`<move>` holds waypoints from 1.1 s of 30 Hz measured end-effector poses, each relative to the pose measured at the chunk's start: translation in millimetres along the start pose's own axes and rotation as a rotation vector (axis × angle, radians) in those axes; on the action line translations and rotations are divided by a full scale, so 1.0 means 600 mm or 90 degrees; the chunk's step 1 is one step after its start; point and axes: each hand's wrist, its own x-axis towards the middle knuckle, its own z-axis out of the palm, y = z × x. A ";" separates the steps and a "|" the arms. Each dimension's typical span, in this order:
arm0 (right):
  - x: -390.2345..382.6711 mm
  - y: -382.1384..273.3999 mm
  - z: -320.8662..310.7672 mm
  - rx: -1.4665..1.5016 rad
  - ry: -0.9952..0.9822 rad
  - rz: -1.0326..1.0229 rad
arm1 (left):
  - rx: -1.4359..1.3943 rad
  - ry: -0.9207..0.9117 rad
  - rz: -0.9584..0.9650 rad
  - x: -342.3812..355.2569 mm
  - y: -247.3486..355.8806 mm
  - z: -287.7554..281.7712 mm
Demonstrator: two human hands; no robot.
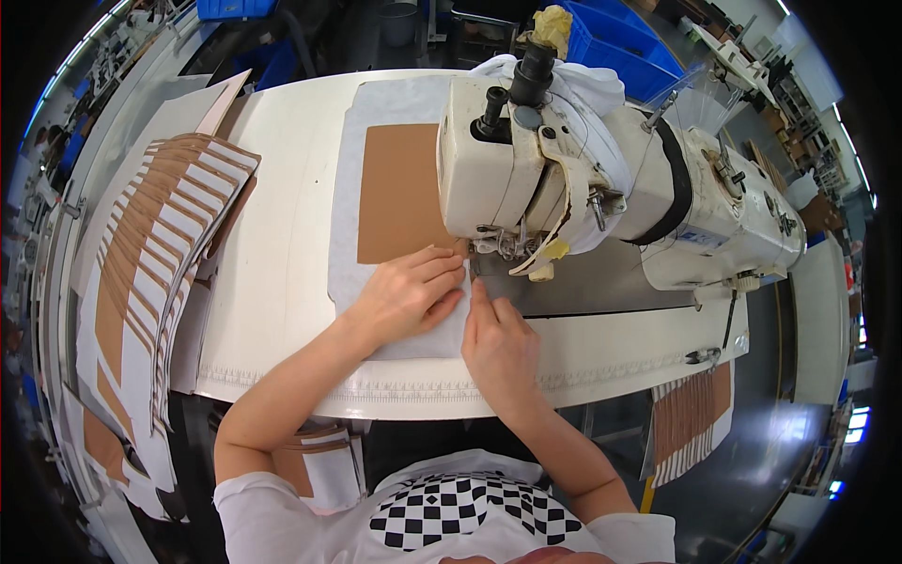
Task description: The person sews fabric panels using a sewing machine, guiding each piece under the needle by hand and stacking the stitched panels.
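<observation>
So the brown panel (399,193) on its pale backing sheet (346,207) is lying flat on the white tabletop (282,188), right edge tucked up against the sewing machine head (484,179). Left hand (409,296) is palm down over the bottom of it, fingers laid out flat on the sheet and not clamped on anything. Right hand (503,352) is curled just beside the sheet's edge, index finger pointing up toward the needle area — can't tell if it's actually pinching the edge.

How far along? My guess is this piece is mid-job: it's lined up at the machine, but the spot under the head is hidden, so no clue how much stitching is in or left.

Further out, there's a big fanned stack of similar brown-and-white pieces (141,235) on the left and a smaller bundle (691,423) at lower right. Looks like a decent-sized batch, though I can't tell which pile is finished — if either is.
</observation>
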 end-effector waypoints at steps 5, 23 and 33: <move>-0.001 0.001 0.004 0.004 -0.005 0.002 | -0.004 -0.024 0.003 -0.011 0.000 0.005; -0.017 0.031 -0.025 0.067 -0.018 0.034 | -0.048 -0.057 -0.152 0.015 -0.021 -0.034; -0.094 0.056 -0.044 0.098 0.027 0.034 | 0.410 0.177 -0.760 0.139 -0.276 0.025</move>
